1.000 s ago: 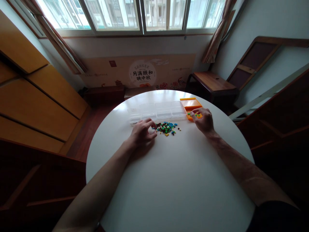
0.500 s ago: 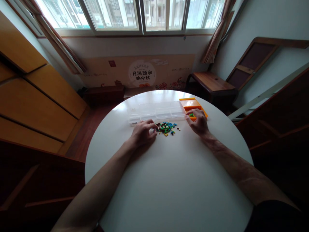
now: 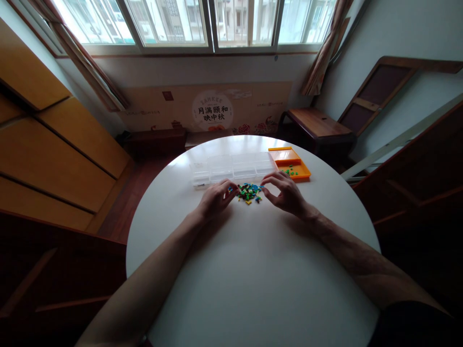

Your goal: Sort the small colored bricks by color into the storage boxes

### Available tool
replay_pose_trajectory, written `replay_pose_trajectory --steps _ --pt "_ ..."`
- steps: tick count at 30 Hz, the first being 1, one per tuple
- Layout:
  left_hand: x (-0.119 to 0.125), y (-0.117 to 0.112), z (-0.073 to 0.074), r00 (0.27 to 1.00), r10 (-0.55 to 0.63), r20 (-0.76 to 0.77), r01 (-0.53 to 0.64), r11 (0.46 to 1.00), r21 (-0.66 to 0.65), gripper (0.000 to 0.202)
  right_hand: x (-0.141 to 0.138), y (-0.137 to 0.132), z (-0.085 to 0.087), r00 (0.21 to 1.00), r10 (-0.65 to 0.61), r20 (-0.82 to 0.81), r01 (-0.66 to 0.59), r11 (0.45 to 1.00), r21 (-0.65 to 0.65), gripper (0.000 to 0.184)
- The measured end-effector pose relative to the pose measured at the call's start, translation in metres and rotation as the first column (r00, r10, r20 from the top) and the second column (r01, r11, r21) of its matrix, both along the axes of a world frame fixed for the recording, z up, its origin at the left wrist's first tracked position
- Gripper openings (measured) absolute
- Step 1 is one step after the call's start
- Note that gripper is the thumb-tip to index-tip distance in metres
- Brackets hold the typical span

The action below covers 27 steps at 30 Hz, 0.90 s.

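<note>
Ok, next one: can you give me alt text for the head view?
Two bare hands, left hand and right hand, rest at either side of a small pile of tiny coloured bricks on a round white table. Behind the pile lie a clear compartment box and an orange tray holding a few green pieces, below a window.

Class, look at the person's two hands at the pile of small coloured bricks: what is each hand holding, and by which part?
It cannot be told. The left hand and right hand pinch at opposite edges of the brick pile, but the pieces are too small to see any in the fingertips.
</note>
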State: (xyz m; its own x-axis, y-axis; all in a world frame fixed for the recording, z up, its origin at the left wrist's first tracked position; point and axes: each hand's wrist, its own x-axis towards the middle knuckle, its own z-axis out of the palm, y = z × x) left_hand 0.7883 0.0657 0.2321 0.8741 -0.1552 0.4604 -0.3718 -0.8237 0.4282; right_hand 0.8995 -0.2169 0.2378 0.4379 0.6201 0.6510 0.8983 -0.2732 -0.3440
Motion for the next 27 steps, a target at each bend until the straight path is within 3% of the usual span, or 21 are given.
replay_pose_trajectory --steps 6,15,23,27 --pt "-0.001 -0.014 -0.006 0.990 -0.143 0.008 0.143 0.983 -0.115 0.020 -0.014 0.008 0.001 0.970 0.242 -0.017 -0.243 0.968 -0.070 0.007" --pt "-0.001 -0.027 -0.006 0.977 -0.206 0.063 0.211 0.974 -0.087 0.016 -0.010 0.014 -0.010 0.965 0.258 -0.042 -0.261 0.963 -0.066 0.005" --pt "-0.003 -0.025 0.000 0.985 -0.156 0.075 0.157 0.988 -0.012 0.017 -0.006 0.009 -0.007 0.978 0.206 -0.038 -0.209 0.976 -0.066 0.007" --pt "-0.007 -0.012 0.006 0.996 -0.064 0.060 0.058 0.994 0.098 0.014 0.014 -0.005 -0.009 0.998 -0.030 -0.058 0.031 0.999 0.008 0.014"
